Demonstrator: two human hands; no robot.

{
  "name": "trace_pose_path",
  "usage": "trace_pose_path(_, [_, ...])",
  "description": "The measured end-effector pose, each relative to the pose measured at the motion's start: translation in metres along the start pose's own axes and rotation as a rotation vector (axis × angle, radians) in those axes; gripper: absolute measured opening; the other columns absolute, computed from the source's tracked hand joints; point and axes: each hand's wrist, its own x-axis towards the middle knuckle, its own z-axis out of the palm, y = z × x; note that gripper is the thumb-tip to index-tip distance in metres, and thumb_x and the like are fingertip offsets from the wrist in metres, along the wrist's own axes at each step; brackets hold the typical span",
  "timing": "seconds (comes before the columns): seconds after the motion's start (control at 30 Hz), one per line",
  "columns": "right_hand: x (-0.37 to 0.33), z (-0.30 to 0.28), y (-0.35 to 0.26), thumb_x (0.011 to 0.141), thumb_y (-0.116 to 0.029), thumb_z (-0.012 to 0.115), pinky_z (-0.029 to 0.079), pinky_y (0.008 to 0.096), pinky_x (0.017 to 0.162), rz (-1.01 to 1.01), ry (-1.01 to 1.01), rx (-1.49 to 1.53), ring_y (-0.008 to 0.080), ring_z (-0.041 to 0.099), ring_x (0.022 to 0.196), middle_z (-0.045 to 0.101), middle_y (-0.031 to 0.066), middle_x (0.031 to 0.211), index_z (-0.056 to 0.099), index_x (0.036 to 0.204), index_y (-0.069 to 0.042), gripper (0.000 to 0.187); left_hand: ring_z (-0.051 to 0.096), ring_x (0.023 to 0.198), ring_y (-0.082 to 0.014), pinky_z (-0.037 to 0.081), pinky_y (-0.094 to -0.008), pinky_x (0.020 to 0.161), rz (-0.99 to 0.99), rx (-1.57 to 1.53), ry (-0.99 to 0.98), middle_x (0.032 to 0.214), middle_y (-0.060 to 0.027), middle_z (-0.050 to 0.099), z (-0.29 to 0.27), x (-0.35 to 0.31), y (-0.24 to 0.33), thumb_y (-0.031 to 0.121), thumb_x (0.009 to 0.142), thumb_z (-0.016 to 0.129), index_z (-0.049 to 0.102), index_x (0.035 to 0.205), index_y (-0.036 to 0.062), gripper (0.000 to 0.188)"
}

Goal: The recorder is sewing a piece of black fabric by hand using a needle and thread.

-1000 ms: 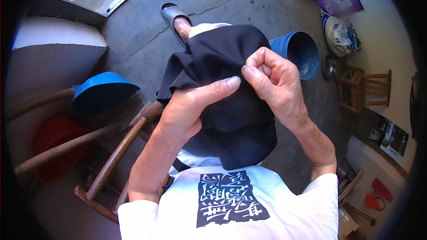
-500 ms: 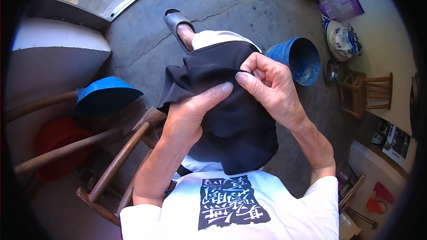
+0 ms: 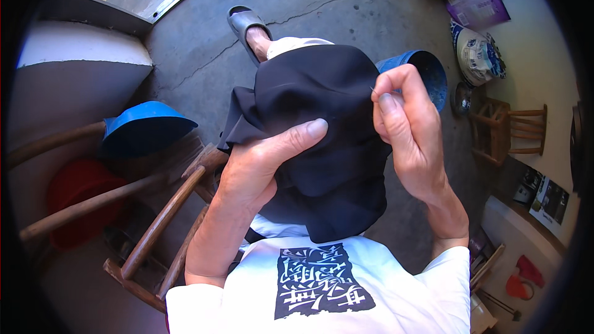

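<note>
A black cloth [image 3: 328, 161] lies draped over my lap and raised knee, with loose folds at its left side. My left hand [image 3: 260, 164] grips the cloth, thumb stretched out on top and the fingers hidden beneath. To the right, my right hand [image 3: 408, 127] is lifted off the fabric in a pinch. A thin, dark sewing needle [image 3: 373, 90] pokes out between its thumb and forefinger. Any thread on it is too fine to make out.
Behind my right hand stands a blue bucket [image 3: 430, 74]. A wooden chair [image 3: 161, 235], a blue dustpan [image 3: 145, 127] and a red basin [image 3: 80, 210] are at the left. A small wooden chair [image 3: 495, 130] and bags [image 3: 476, 0] line the right wall.
My right hand has pulled away from the cloth, moving right with the needle. The cloth near it has dropped flatter over the knee. My left hand stays nearly in place.
</note>
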Motion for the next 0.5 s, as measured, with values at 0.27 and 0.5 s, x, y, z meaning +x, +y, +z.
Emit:
trace_pose_path(0.27, [0.0, 0.003, -0.01, 0.082, 0.003, 0.069, 0.041, 0.0236, 0.056, -0.457, 0.115, -0.457, 0.0141, 0.051, 0.07, 0.052, 0.0057, 0.085, 0.066, 0.088, -0.002, 0.009, 0.067, 0.095, -0.0228, 0.053, -0.0321, 0.089, -0.043, -0.025, 0.046, 0.106, -0.0162, 0.067, 0.003, -0.003, 0.002, 0.001, 0.074, 0.076, 0.06, 0.117, -0.0041, 0.046])
trace_pose_path(0.5, [-0.002, 0.005, -0.014, 0.078, 0.005, 0.072, 0.043, 0.0237, 0.057, -0.462, 0.091, -0.459, 0.0143, 0.051, 0.068, 0.051, 0.0054, 0.083, 0.069, 0.091, -0.002, 0.015, 0.068, 0.095, -0.0235, 0.053, -0.0325, 0.09, 0.003, -0.02, 0.057, 0.106, -0.0166, 0.067, 0.002, -0.002, 0.0, 0.001, 0.074, 0.076, 0.06, 0.116, -0.004, 0.045])
